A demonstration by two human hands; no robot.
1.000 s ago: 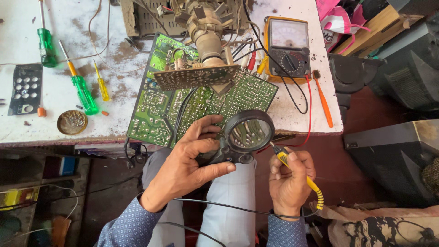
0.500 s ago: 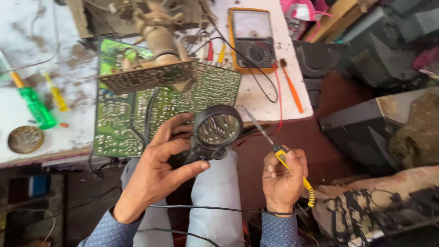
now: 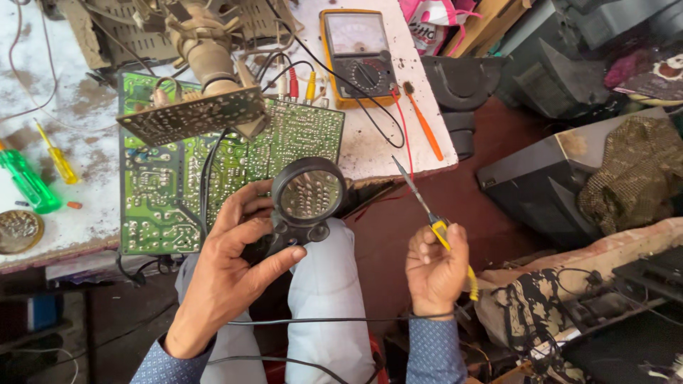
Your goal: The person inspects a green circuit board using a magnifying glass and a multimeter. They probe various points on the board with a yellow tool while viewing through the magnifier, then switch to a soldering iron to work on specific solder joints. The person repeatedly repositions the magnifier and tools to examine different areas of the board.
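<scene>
My left hand (image 3: 231,267) grips a round black magnifying glass (image 3: 309,193) by its handle, holding it over the lower right corner of a green circuit board (image 3: 178,192) that lies on the white workbench (image 3: 370,149). My right hand (image 3: 435,270) is closed on a yellow-handled soldering iron (image 3: 427,210), tip pointing up and left, held off the bench to the right of the lens. A smaller perforated board (image 3: 192,114) with a beige tube neck (image 3: 203,46) stands over the green board.
A yellow analog multimeter (image 3: 358,50) with red and black leads sits at the back of the bench. Green (image 3: 28,183), yellow (image 3: 58,160) and orange (image 3: 425,128) screwdrivers lie around, with a round tin (image 3: 18,231) at left. Dark equipment casings (image 3: 541,181) crowd the right.
The view has swung right and drawn closer. My right hand with the iron has moved away from the lens, out to the right. The left hand keeps the magnifier by the board's corner.
</scene>
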